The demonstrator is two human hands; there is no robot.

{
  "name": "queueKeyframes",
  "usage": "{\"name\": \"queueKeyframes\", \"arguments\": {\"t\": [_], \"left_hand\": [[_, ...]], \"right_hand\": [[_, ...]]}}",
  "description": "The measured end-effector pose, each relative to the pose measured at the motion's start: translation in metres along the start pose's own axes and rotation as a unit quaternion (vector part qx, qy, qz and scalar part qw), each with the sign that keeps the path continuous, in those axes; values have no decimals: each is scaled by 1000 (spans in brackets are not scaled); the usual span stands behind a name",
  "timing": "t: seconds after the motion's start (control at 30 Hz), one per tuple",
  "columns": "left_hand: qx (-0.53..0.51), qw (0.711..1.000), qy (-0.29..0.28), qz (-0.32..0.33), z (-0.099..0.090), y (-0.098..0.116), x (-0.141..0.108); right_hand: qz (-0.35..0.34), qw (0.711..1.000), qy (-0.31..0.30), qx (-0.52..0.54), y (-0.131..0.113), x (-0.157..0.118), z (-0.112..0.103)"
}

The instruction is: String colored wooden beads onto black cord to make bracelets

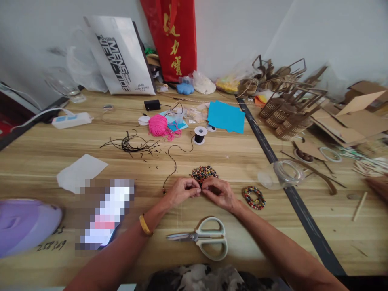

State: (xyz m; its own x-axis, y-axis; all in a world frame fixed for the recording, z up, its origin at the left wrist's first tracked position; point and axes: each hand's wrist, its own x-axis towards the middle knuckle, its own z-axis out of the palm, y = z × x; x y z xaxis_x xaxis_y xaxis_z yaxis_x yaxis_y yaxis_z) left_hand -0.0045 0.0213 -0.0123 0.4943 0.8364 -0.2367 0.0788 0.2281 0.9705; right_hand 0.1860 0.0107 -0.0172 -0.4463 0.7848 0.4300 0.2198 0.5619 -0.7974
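Note:
My left hand [184, 190] and my right hand [218, 193] meet at the near edge of a pile of multicoloured beads [203, 173]. Both pinch with fingertips nearly touching; what lies between them is too small to make out. A black cord [175, 155] runs from a spool [200, 135] down toward my left wrist, with a bead or two near its end. Right of my right hand lies a coiled strand of beads [254, 197]. White-handled scissors [201, 237] rest below my hands, blades pointing left.
A phone [107, 214], white paper [81, 173] and purple object [27, 226] lie left. Behind are black cord pieces [133, 143], pink yarn [158, 125] and blue sheets [226, 117]. Clear tape rolls [289, 173] and small baskets [281, 115] sit right. Another person's hand [377, 186] shows far right.

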Motion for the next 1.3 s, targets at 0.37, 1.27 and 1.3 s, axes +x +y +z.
{"name": "queueKeyframes", "arguments": {"t": [0.37, 1.27, 1.3], "left_hand": [[-14, 1000, 2, -6, -1, 2, 0], [-2, 1000, 22, 9, -3, 9, -2], [2, 1000, 21, 7, -3, 9, -2]], "right_hand": [[22, 1000, 4, 5, -1, -2, -1], [-106, 989, 18, -104, 4, -2, -1], [-106, 989, 14, -106, 4, -1, -1]]}}
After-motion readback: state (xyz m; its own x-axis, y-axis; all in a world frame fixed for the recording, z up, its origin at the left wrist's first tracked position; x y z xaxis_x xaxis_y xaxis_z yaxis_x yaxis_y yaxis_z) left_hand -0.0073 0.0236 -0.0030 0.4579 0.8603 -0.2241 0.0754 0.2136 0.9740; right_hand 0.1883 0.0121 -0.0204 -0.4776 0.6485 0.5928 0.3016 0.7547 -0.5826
